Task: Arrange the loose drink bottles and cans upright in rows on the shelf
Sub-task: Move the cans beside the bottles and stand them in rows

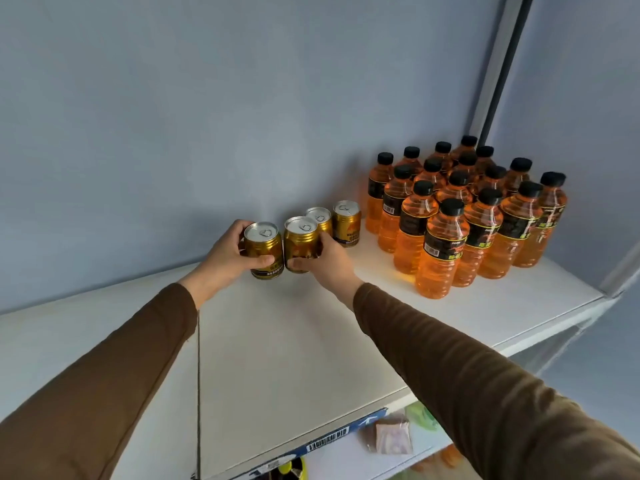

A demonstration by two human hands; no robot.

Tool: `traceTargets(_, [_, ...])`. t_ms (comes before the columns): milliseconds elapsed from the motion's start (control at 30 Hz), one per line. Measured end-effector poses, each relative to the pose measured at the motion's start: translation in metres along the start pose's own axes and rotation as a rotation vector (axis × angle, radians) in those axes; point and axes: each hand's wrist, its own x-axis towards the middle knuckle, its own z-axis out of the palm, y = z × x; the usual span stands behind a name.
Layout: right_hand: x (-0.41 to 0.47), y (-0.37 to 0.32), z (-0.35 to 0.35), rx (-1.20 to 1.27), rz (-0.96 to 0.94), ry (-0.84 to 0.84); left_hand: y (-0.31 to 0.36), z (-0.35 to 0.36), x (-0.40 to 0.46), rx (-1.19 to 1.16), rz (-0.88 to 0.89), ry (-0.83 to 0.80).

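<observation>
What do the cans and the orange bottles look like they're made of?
Cans: likely metal, with glossy gold sides and bright silver pull-tab tops. Orange bottles: probably clear ribbed plastic, since the orange drink shows through; matte black screw caps.

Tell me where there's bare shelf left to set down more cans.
Bare shelf lies in front of the gold cans, between both sleeves, and left of the left hand. The right end is crowded with orange bottles.

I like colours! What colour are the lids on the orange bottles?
Black caps on the bottles, head view.
</observation>
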Motion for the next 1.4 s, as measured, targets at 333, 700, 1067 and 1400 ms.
traceTargets(333, [0.035,0.002,0.044,-0.105,0.010,-0.024,-0.023,-0.035,0.019,0.113,-0.079,0.014])
traceTargets(700, [0.054,0.004,0.056,-0.159,0.006,-0.056,-0.031,-0.046,0.031,0.134,-0.130,-0.028])
traceTargets(1067, [0.060,-0.001,0.057,-0.233,0.001,-0.098,-0.032,-0.051,0.044,0.225,-0.188,-0.101])
traceTargets(1400, [0.053,-0.007,0.057,-0.228,0.006,-0.093,-0.031,-0.057,0.047,0.289,-0.220,-0.151])
